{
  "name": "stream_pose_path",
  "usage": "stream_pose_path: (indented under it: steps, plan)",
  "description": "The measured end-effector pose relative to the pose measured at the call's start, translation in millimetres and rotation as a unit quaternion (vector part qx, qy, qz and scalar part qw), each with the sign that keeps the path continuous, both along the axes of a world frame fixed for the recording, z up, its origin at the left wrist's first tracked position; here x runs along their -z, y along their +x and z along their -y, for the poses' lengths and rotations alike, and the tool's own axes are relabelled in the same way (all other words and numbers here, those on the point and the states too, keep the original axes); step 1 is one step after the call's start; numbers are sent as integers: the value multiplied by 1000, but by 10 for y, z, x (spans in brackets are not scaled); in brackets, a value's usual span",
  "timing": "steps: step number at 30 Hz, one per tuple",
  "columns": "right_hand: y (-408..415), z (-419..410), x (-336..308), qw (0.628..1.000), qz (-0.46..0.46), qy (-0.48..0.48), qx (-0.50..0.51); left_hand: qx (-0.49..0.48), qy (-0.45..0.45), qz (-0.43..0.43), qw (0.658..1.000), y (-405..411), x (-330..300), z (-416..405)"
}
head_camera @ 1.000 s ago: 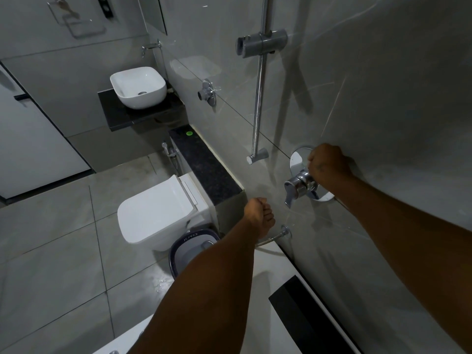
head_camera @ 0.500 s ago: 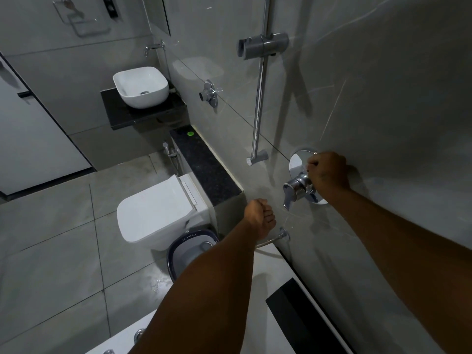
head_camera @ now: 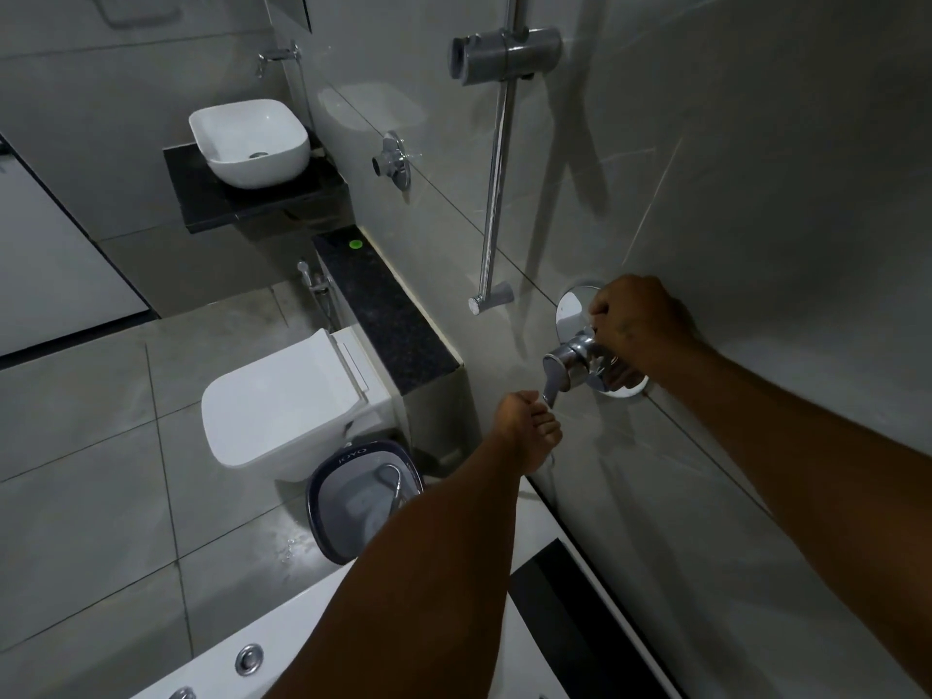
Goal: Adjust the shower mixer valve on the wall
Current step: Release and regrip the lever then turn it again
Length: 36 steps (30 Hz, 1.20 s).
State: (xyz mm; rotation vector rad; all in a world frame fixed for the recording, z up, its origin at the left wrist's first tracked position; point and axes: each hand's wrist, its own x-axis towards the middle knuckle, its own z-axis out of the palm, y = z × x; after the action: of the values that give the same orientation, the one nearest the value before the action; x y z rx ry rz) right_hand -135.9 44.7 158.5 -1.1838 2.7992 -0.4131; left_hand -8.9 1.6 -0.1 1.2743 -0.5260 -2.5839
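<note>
Since the earlier frame the left hand [head_camera: 527, 428] had risen, its knuckles just under the lever tip of the mixer valve [head_camera: 572, 363]; touching or not, couldn't tell. It was curled into a loose fist, holding nothing visible. Right hand [head_camera: 638, 330] stayed closed round the valve body against the round wall plate [head_camera: 575, 307], fingers wrapped behind the chrome. Valve sat on the tiled wall, below-right of the shower rail [head_camera: 497, 158]. Task looked mid-way: grip on, lever hanging down, no water seen; actual adjustment prob. unfinished.
</note>
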Motion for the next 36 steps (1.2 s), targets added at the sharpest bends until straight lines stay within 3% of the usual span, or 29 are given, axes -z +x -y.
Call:
stream_pose_path:
  steps: [7,16,23,36]
  plan:
    - [55,-15,-15,997,-40,68,-14,5,-18,31,999,-70,-151,11]
    - [166,-288,245,998,-50,35,-21,-35,-69,40,996,-20,-172,6]
    - [166,-326,348,1000,-23,-16,-8,-41,-37,5,998,4,-238,-2]
    - [187,-403,309,999,4,-15,-30,-21,-39,41,998,-83,-112,-43]
